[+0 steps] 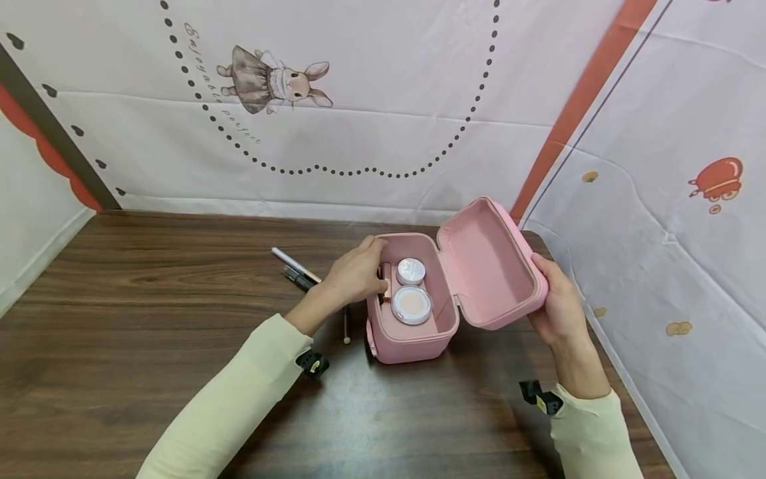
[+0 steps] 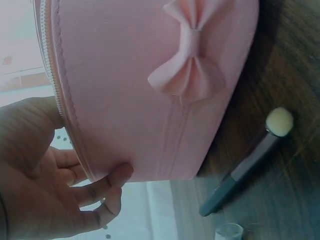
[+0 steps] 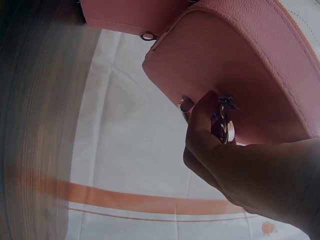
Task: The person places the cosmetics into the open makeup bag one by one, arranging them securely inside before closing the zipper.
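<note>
A pink makeup case (image 1: 413, 350) stands on the table with its lid (image 1: 492, 266) swung out to the right. Inside sit a round white compact (image 1: 411, 305), a smaller round white container (image 1: 411, 271) and a slim pinkish tube (image 1: 387, 274) by the left wall. My left hand (image 1: 358, 273) grips the case's left rim, thumb inside and some fingertips against the outer wall. A pink bow (image 2: 189, 45) decorates that side. My right hand (image 1: 560, 306) holds the lid from outside; in the right wrist view its fingers curl at the handle's metal fittings (image 3: 227, 102).
Left of the case lie a brush (image 2: 250, 156) with a pale tip, a dark pen-like item (image 1: 297, 278) and a light pen-like item (image 1: 293, 261). White printed cloth (image 1: 383, 133) hangs behind the wooden table (image 1: 149, 319) and along its right side.
</note>
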Demonstrator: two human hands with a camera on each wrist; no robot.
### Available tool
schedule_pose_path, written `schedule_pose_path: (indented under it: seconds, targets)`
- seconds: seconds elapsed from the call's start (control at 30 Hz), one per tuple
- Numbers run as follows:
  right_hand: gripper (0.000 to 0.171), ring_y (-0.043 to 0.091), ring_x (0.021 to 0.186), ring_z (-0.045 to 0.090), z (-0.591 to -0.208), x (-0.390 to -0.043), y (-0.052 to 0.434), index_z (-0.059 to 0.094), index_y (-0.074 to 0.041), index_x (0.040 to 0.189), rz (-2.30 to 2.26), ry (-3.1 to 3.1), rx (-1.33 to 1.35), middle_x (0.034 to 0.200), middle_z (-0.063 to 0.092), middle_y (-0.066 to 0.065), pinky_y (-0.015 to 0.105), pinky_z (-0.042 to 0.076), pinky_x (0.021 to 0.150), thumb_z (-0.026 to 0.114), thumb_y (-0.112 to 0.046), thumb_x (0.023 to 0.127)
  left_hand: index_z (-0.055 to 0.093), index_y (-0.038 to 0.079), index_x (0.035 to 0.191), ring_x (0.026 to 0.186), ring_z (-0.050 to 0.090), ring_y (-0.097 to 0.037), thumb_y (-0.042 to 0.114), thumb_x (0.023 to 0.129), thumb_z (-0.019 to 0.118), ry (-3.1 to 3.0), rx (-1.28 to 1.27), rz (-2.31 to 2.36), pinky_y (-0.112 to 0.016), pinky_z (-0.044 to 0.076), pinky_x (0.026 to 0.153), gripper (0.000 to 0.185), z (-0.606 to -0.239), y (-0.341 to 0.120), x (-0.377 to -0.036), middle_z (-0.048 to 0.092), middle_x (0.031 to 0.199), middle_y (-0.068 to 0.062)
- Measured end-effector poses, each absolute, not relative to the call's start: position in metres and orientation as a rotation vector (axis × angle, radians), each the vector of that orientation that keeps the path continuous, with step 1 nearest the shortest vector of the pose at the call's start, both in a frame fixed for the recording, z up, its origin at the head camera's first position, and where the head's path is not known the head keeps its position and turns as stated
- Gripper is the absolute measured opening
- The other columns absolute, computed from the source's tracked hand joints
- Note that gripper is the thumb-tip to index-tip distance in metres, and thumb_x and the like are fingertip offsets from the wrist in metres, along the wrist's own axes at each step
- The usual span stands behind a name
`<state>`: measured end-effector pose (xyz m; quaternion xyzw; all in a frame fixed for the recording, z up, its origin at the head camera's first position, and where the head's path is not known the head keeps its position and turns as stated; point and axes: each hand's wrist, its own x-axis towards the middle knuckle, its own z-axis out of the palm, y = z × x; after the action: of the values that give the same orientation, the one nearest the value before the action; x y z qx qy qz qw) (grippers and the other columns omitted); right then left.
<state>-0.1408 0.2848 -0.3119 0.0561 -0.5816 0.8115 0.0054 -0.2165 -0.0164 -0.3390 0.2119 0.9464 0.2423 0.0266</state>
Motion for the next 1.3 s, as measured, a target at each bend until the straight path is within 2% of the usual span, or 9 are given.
schedule_pose_path:
  seconds: [0.17,0.37,0.5,0.73,1.0,1.3]
  targets:
    - [0.037,0.018,0.077,0.065,-0.311,-0.141,0.285,0.064,-0.001,0.114,2.530,-1.814,0.179,0.090,0.069,0.007,0.029,0.053,0.064,0.041,-0.028,0.103,0.042,0.005,0.140,0.102,0.056,-0.027,0.020,0.081,0.070,2.951,0.745,0.777,-0.045,0.049,0.077,0.067,-0.342,-0.020,-0.216,0.047,0.132,-0.011]
    - [0.037,0.018,0.078,0.064,-0.313,-0.142,0.285,0.064,-0.002,0.113,2.528,-1.808,0.190,0.092,0.068,0.007,0.029,0.053,0.064,0.041,-0.028,0.103,0.041,0.010,0.141,0.087,0.057,-0.024,0.025,0.085,0.069,2.996,0.831,0.812,-0.045,0.050,0.066,0.065,-0.346,-0.027,-0.213,0.048,0.127,-0.009]
    - [0.037,0.018,0.076,0.064,-0.313,-0.142,0.285,0.065,-0.002,0.109,2.510,-1.828,0.173,0.089,0.068,0.007,0.029,0.053,0.063,0.041,-0.028,0.103,0.043,0.011,0.141,0.083,0.057,-0.024,0.028,0.086,0.070,2.992,0.867,0.908,-0.047,0.051,0.066,0.063,-0.346,-0.035,-0.211,0.049,0.127,-0.009]
    - [0.034,0.016,0.075,0.064,-0.313,-0.141,0.286,0.063,-0.004,0.109,2.527,-1.821,0.141,0.090,0.066,0.005,0.027,0.052,0.062,0.040,-0.028,0.103,0.046,0.011,0.139,0.102,0.056,-0.029,0.028,0.086,0.071,2.975,0.871,1.049,-0.050,0.050,0.076,0.061,-0.347,-0.055,-0.209,0.047,0.128,-0.011]
    - [0.034,0.016,0.075,0.064,-0.315,-0.138,0.286,0.062,-0.004,0.110,2.527,-1.831,0.135,0.091,0.065,0.005,0.027,0.053,0.062,0.038,-0.028,0.104,0.037,0.000,0.142,0.106,0.054,-0.034,0.026,0.086,0.072,2.947,0.731,1.168,-0.046,0.046,0.087,0.071,-0.354,-0.083,-0.204,0.047,0.128,-0.019]
    - [0.034,0.016,0.075,0.063,-0.313,-0.140,0.284,0.065,-0.005,0.105,2.524,-1.814,0.136,0.089,0.066,0.005,0.027,0.052,0.062,0.041,-0.029,0.103,0.035,-0.002,0.142,0.111,0.050,-0.039,0.023,0.088,0.070,2.874,0.620,1.312,-0.050,0.045,0.088,0.069,-0.364,-0.110,-0.199,0.046,0.127,-0.023]
